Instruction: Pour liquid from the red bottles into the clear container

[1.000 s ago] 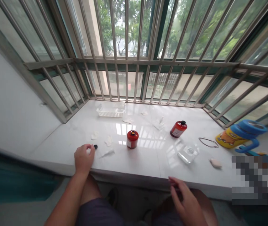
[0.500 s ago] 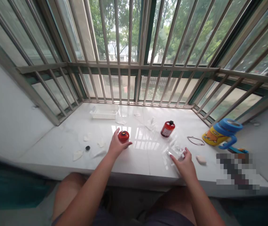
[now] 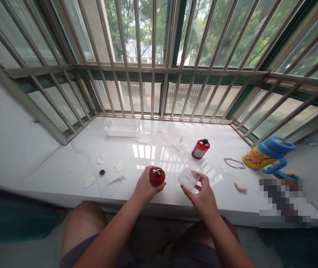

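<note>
My left hand (image 3: 147, 187) is wrapped round a red bottle (image 3: 157, 178) whose uncapped neck faces up toward me. To its right, my right hand (image 3: 204, 193) grips a clear plastic container (image 3: 188, 179) between thumb and fingers, tilted toward the bottle but apart from it. A second red bottle (image 3: 200, 149), with a pale label and a black cap, stands farther back. On the left of the white ledge lies a small black cap (image 3: 102, 172), with scraps of white tissue (image 3: 90, 181) near it.
A white plastic basket (image 3: 122, 130) is at the back left. Toward the right are a thin cord loop (image 3: 234, 163), a pinkish block (image 3: 240, 186) and a blue and yellow mug (image 3: 267, 153). Metal bars (image 3: 153, 93) rise along the ledge's back edge.
My left hand has brought the red bottle nearer and to the right, its neck tipping toward me. My right hand has lifted the clear container and moved it left, close to the bottle.
</note>
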`<state>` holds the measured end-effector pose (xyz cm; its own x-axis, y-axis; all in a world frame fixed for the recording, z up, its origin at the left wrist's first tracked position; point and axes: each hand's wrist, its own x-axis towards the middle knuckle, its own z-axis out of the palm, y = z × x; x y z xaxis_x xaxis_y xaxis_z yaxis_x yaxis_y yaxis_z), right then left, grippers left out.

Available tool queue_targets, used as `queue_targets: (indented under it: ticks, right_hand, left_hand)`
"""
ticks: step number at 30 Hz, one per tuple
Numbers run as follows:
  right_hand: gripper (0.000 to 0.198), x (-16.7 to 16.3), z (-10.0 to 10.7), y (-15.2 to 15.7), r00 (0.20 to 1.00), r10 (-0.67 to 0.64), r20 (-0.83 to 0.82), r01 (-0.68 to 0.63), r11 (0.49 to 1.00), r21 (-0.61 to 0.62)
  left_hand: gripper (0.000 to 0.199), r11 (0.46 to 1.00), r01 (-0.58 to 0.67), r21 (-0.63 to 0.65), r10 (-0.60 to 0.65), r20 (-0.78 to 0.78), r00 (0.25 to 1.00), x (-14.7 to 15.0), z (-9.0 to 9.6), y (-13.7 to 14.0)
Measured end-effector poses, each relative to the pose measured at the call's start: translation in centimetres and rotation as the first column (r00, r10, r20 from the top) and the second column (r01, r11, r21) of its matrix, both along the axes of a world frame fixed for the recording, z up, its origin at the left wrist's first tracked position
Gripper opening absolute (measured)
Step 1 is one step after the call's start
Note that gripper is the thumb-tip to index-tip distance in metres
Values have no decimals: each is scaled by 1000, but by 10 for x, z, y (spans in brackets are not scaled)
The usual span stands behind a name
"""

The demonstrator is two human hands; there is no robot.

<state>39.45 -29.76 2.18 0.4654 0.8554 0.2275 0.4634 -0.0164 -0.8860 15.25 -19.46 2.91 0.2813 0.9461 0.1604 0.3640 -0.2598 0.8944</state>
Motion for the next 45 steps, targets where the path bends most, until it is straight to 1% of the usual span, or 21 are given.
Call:
queue_targets:
  ticks: [3,7,11,17,24,33,45]
  right_hand:
    - [68,-17,16,2,984,59,167,-70,996,62]
    - [61,-28,29,8,913,73,401,-154,973,172]
    - [62,-32,37,13,861,53,505,-198,951,238]
    - [68,-28,41,15,778,53,626,-260,934,244]
    - [74,-23,41,15,721,48,691,-279,933,226]
    - [80,-21,36,17,663,46,747,-306,928,215]
    - [79,-17,41,19,585,43,810,-316,932,179]
  left_hand:
    - [66,996,21,81,-15,-74,997,-1,3,-10]
    - [67,989,64,131,-41,-172,984,1,6,-18]
    - [63,985,43,166,-5,-224,975,5,10,-24]
    - [62,986,55,160,0,-321,947,12,17,-25]
    - [59,984,70,163,-4,-375,927,17,21,-23]
    - [60,983,67,168,4,-388,921,18,18,-22]
    - [60,981,64,181,15,-403,915,19,20,-21]
